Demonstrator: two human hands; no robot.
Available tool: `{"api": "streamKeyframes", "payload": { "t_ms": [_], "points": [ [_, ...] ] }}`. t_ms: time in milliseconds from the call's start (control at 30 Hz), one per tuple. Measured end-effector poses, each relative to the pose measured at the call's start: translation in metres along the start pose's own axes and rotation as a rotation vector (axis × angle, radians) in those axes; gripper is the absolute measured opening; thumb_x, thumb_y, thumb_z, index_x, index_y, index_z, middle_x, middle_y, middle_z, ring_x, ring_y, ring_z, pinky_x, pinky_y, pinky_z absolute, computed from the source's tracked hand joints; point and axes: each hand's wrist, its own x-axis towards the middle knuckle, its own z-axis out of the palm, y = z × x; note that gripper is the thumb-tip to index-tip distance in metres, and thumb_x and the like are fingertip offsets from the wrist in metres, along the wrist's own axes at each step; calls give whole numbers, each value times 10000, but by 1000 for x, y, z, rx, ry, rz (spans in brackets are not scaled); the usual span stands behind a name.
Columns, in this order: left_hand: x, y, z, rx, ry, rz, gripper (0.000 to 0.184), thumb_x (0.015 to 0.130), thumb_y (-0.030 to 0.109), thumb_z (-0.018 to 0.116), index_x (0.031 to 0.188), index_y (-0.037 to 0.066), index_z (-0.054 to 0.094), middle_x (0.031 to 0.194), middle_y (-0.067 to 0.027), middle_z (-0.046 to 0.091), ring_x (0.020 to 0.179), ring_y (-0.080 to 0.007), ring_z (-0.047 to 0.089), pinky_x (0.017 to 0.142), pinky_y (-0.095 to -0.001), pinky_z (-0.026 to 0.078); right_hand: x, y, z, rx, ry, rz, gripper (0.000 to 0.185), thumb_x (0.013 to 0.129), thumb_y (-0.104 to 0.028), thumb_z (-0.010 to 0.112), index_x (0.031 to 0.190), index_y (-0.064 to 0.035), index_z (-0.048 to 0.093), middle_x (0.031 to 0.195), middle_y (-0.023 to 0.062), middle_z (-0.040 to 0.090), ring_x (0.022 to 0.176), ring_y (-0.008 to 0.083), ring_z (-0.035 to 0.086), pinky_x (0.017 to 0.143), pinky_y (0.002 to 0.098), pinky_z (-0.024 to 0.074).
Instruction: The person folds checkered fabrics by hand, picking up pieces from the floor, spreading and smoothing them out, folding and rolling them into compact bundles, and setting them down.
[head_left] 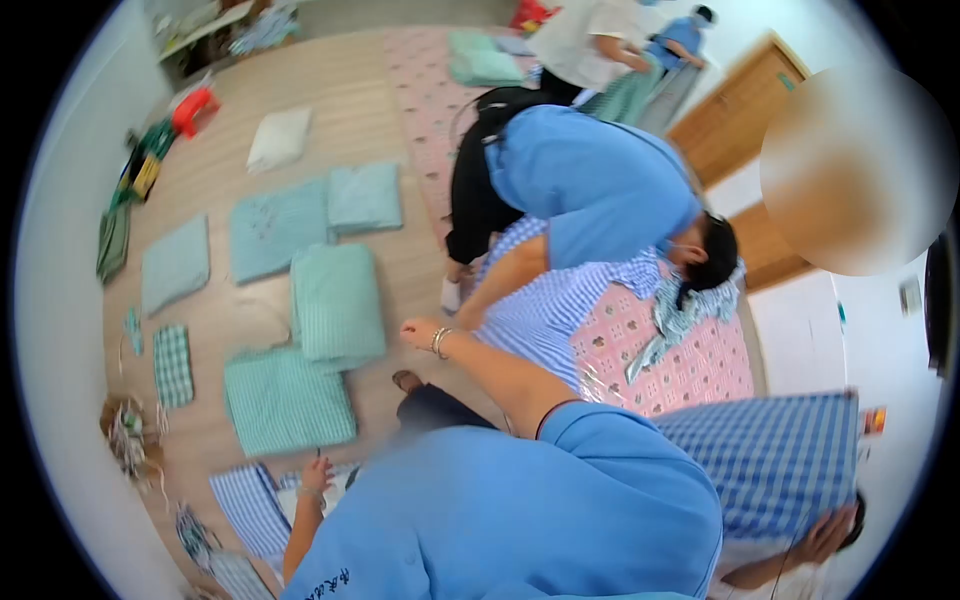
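Observation:
My right hand (422, 334), with bangles at the wrist, reaches forward across my body. Its fingers are curled in and nothing shows in them. To its right lies a blue-and-white checked cloth (540, 295), over which a co-worker in a blue shirt bends. Left of that hand is a folded green quilt (337, 305). Low on the left, my left hand (316, 474) has its fingers apart and holds nothing that I can see. Nearest to it are a green checked folded quilt (288, 400) and a folded blue-striped cloth (250, 508).
Folded bedding, including a pale green quilt (278, 228) and a white pillow (280, 138), lies on the wooden floor. A pink patterned mat (690, 360) spreads to the right. Another person carries a blue checked bundle (770, 460) at lower right. Further people stand at the back.

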Motion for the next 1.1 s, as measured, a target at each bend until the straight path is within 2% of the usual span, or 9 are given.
{"api": "streamKeyframes", "payload": {
  "t_ms": [167, 233, 300, 333, 533, 633, 800, 933, 1100],
  "points": [
    [19, 17, 14, 147, -154, 92, 303, 823, 320, 448, 952, 55, 520, 890, -55, 575, 723, -186, 567, 546, -328, 429, -94, 43, 1, -93, 97, 202, 311, 765, -319, 466, 908, -65, 574, 843, 137, 592, 784, 256, 559, 718, 353, 429],
    [2, 29, 20, 239, -211, 88, 336, 812, 279, 492, 1033, 28, 523, 889, -93, 579, 718, -225, 555, 641, -342, 468, -110, 207, 83, -309, 170, 241, 329, 781, -318, 429, 932, -64, 575, 898, 147, 587, 821, 274, 556, 739, 370, 427],
    [50, 1, 5, 910, -312, 889, 227, 755, 211, 490, 881, 31, 545, 778, -75, 565, 700, -190, 560, 590, -302, 443, -191, 218, 98, -445, -17, 324, 316, 768, -276, 421, 884, -35, 591, 897, 169, 584, 816, 289, 561, 727, 381, 434],
    [54, 2, 2, 965, -342, 885, 227, 755, 211, 490, 881, 31, 545, 778, -75, 565, 700, -190, 560, 590, -302, 443, -238, 213, 95, -639, -232, 364, 310, 756, -234, 412, 835, -6, 608, 896, 191, 582, 811, 304, 565, 714, 392, 442],
    [46, 55, 53, 1455, -428, 856, 205, 733, 190, 513, 906, 85, 550, 815, -84, 583, 696, -196, 558, 559, -332, 430, -428, 225, 126, 93, 74, 859, 313, 749, -254, 431, 796, -2, 612, 727, 126, 615, 573, 224, 605, 595, 360, 479],
    [19, 91, 98, 951, -420, 260, 223, 775, 253, 496, 935, 102, 535, 835, -50, 585, 697, -203, 558, 537, -350, 423, -481, 241, 154, 343, 218, 996, 286, 761, -241, 439, 786, -15, 611, 713, 111, 613, 574, 203, 607, 573, 323, 483],
    [-2, 129, 226, 952, -367, 113, 279, 795, 315, 472, 982, 111, 507, 923, -37, 568, 699, -193, 548, 565, -355, 418, -521, 267, 184, -290, 65, 536, 338, 812, -263, 380, 728, -4, 579, 683, 85, 601, 634, 200, 580, 592, 328, 464],
    [-42, 112, 365, 1050, -553, 277, 300, 789, 336, 486, 972, 101, 519, 922, -38, 570, 715, -153, 544, 565, -280, 417, -600, 184, 123, 55, 368, 642, 249, 777, -169, 424, 774, -19, 622, 801, 168, 603, 772, 288, 574, 691, 365, 456],
    [-134, 42, 507, 1210, -1020, 463, 289, 812, 269, 485, 1028, 84, 531, 907, -52, 585, 713, -155, 561, 605, -280, 434, -682, 259, 174, 407, 509, 993, 261, 778, -219, 433, 890, -56, 604, 940, 165, 574, 830, 277, 558, 755, 382, 424]
  ]
}}
